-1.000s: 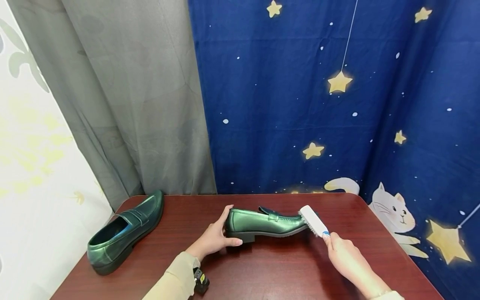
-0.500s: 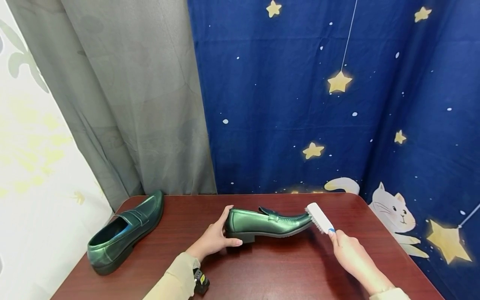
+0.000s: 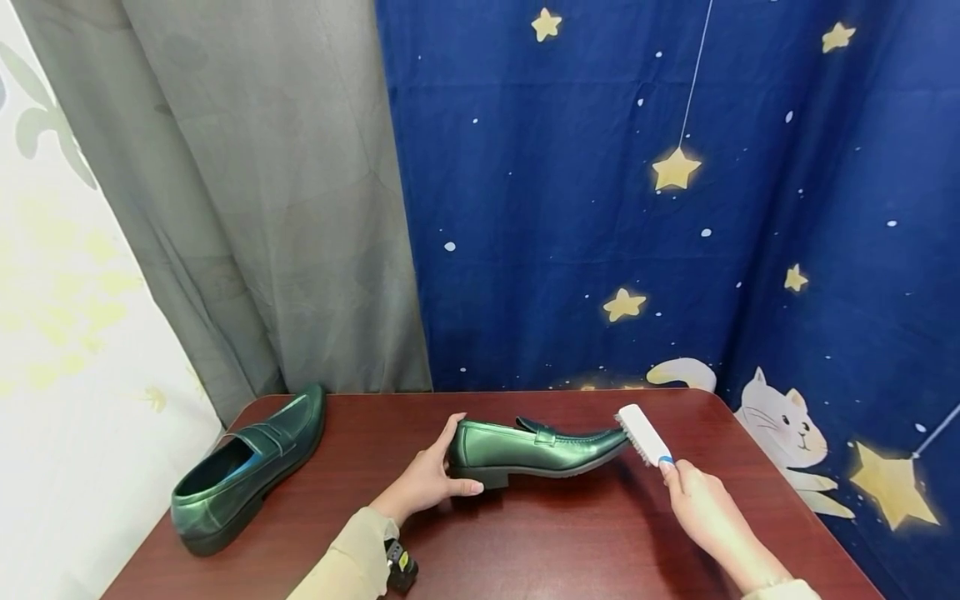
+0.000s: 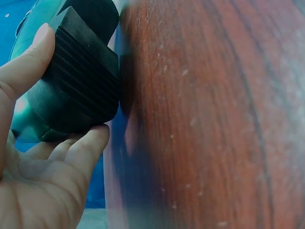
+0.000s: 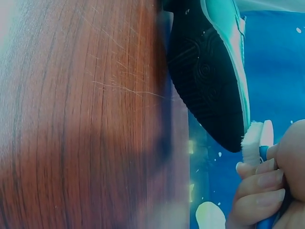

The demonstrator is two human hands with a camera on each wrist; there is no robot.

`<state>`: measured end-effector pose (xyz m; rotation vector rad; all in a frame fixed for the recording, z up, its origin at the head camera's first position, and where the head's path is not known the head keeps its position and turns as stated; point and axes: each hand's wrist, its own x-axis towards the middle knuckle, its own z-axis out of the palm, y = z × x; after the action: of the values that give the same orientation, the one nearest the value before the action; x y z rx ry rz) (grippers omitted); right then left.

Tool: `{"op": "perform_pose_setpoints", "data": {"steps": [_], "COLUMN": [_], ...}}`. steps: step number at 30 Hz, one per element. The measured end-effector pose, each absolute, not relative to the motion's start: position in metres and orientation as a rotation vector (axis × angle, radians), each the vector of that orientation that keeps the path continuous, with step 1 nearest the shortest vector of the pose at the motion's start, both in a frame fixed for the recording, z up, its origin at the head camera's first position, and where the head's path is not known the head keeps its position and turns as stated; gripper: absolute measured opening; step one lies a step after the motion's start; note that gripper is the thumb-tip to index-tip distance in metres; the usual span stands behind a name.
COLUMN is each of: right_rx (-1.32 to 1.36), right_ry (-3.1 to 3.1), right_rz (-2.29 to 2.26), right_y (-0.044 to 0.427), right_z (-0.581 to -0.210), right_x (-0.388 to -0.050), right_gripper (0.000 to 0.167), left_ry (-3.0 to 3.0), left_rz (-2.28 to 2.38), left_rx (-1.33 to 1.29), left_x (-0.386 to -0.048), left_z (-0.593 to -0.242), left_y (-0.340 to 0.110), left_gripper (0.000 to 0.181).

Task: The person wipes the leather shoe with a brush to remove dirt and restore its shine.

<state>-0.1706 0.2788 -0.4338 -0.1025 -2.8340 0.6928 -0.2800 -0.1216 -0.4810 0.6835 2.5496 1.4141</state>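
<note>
A green loafer [image 3: 525,450] is held by the heel in my left hand [image 3: 427,477], its toe pointing right. In the left wrist view the thumb lies along one side of the ridged black heel [image 4: 83,71] and the fingers curl round the back. My right hand [image 3: 705,504] grips the handle of a white brush [image 3: 645,433]. Its bristles touch the tip of the loafer's toe. From the right wrist view, the patterned dark sole [image 5: 205,71] shows, toe raised off the table, with the bristles [image 5: 251,140] at the toe edge.
The matching green loafer [image 3: 251,467] stands at the left of the reddish-brown table [image 3: 540,542], toe pointing away. A grey curtain [image 3: 300,208] and a blue starry curtain [image 3: 540,208] hang behind the table's far edge.
The brush and my right hand have moved slightly right, from over the toe's upper to its very tip. My left hand keeps its hold on the loafer.
</note>
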Motion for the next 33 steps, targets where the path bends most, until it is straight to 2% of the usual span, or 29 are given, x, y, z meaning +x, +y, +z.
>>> {"op": "perform_pose_setpoints", "data": {"steps": [33], "right_rx": [-0.151], "right_ry": [-2.878], "right_rz": [0.707], "right_y": [0.261], "right_z": [-0.435], "right_x": [-0.165], "right_gripper": [0.031], "left_ry": [2.539], "left_rz": [1.437], "left_rx": [0.689], "left_x": [-0.280], "left_z": [-0.484], "left_y": [-0.122], "left_gripper": [0.107]}}
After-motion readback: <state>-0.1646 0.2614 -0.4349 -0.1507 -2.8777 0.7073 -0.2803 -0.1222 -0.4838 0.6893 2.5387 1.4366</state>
